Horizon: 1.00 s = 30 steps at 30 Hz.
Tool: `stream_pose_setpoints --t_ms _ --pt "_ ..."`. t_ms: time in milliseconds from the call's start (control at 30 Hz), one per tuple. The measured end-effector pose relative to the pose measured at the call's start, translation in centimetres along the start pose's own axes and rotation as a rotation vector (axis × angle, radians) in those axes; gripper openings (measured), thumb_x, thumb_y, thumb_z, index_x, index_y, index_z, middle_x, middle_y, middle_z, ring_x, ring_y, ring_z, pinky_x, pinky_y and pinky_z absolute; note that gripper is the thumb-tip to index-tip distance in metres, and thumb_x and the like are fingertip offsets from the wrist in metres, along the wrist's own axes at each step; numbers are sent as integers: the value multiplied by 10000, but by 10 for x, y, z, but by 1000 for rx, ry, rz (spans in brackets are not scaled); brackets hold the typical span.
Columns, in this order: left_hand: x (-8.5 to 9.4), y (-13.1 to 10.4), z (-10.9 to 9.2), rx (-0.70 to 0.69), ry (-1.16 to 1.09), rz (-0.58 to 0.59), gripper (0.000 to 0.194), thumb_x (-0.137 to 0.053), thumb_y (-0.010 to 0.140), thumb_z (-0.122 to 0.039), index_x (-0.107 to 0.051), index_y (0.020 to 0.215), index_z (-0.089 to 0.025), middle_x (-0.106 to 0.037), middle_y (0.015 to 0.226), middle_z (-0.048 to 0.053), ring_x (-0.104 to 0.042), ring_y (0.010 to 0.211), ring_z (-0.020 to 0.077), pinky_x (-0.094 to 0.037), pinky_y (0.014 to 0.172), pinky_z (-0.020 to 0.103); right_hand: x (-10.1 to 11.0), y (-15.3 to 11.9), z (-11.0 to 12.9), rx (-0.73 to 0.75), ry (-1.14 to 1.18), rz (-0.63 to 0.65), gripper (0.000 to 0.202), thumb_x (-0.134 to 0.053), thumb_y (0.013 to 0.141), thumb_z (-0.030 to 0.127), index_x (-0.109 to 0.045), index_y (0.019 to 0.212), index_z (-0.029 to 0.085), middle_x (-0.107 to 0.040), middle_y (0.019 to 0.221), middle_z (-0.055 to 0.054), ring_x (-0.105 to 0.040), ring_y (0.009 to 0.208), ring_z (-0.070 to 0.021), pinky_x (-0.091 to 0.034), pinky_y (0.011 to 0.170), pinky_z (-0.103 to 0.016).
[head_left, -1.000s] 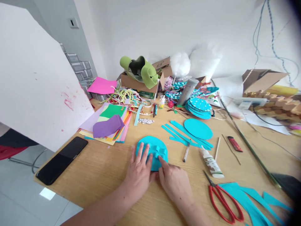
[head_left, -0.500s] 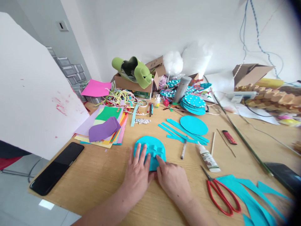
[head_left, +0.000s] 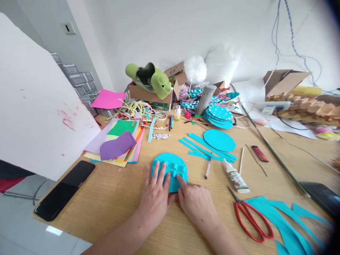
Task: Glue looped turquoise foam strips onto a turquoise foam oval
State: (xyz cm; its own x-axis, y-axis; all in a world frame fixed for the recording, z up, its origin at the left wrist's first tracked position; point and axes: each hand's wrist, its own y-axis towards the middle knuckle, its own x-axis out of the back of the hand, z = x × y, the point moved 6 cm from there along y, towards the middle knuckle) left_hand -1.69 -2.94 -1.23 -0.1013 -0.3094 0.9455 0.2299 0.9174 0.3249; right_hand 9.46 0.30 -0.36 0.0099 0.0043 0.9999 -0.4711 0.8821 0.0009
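Observation:
A rounded blue paper piece (head_left: 170,159) with small raised paper loops lies on the wooden table in front of me. My left hand (head_left: 155,191) rests on its left part, fingers spread and flat. With its index finger extended, my right hand (head_left: 195,200) touches the paper's lower right part; the other fingers are curled under, and nothing shows in them. To the right are a pen (head_left: 208,168), a white glue bottle (head_left: 236,179) and red-handled scissors (head_left: 251,219). A blue paper oval (head_left: 219,140) and blue strips (head_left: 196,148) lie beyond.
Left are a black phone (head_left: 65,190) and stacked coloured paper (head_left: 117,147). Blue scraps (head_left: 281,219) lie right. Farther back stand a grey flask (head_left: 205,99) and a cardboard box (head_left: 145,94). A long green stick (head_left: 273,148) crosses the right side.

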Motion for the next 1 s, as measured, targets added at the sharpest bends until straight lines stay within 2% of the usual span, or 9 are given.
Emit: stream_pose_setpoints --t_ms 267,467,733,1000 --pt "0 0 -1 -20 29 -6 501 -568 867 -421 -541 1296 -164 -356 1492 158 -202 1411 389 -282 1089 604 -3 0 -3 -11 5 52 414 -424 885 175 -574 1270 200 -736 723 -87 -711 628 -247 -401 484 -263" --pt "-3 -1 0 -14 19 -9 519 -535 874 -498 -564 1278 -173 -380 1478 155 -210 1405 397 -286 1081 612 -3 0 -2 -17 16 71 425 -419 894 173 -556 1296 185 -739 763 -122 -713 651 -259 -445 516 -279" --pt "1 2 0 -12 12 -31 519 -525 871 -527 -576 1263 -191 -322 1517 131 -144 1424 390 -265 1087 629 -3 1 -3 -32 14 167 449 -386 914 181 -514 1343 174 -735 801 -149 -719 702 -262 -483 574 -288" --pt "0 2 0 -17 24 -49 496 -528 874 -513 -581 1252 -196 -302 1532 105 -122 1430 384 -246 1094 632 -3 3 -2 -30 22 194 453 -376 906 178 -520 1336 169 -736 829 -163 -720 735 -279 -486 593 -305"
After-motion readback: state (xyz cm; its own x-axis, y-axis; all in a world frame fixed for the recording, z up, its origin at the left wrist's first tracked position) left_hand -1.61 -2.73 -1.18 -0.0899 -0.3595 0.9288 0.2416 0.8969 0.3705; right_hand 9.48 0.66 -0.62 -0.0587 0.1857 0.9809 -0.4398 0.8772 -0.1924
